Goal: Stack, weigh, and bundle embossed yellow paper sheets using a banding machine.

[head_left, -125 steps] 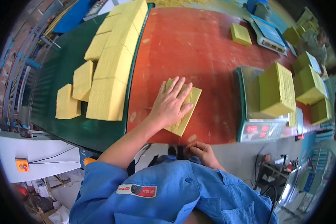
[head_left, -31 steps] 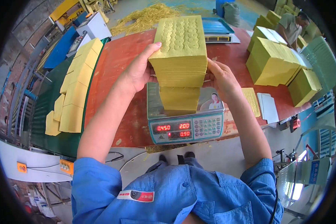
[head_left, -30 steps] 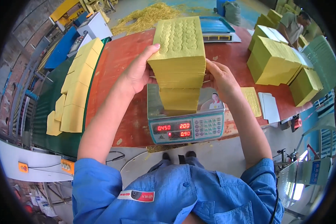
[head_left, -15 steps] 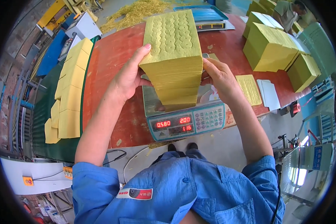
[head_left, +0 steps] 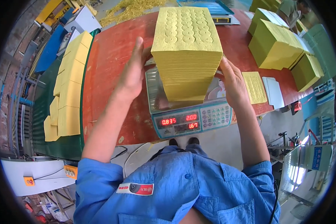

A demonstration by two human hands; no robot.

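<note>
A tall stack of yellow paper sheets (head_left: 186, 65), its top embossed with rows of round coin-like shapes, stands on a digital scale (head_left: 153, 91) with lit red digits. My left hand (head_left: 132, 76) is open at the stack's left side, thumb pointing up and palm apart from the paper; its fingertips are partly hidden. At the right side my right hand (head_left: 233, 80) has its fingers stretched along the stack and touching near its upper front corner, not wrapped round it. Right of the scale lies a thin embossed yellow sheet pile (head_left: 254, 87).
White sheets (head_left: 273, 92) lie near the table's right end. More yellow stacks (head_left: 274, 48) stand behind them, near another person (head_left: 293, 13). A second scale (head_left: 222, 19) sits at the back of the red table (head_left: 108, 74). Yellow paper blocks (head_left: 69, 97) line a green surface at left.
The left hand has let go of the stack's upper edge and moved away from it. The right hand stays against the stack's side. The scale's displayed reading has risen.
</note>
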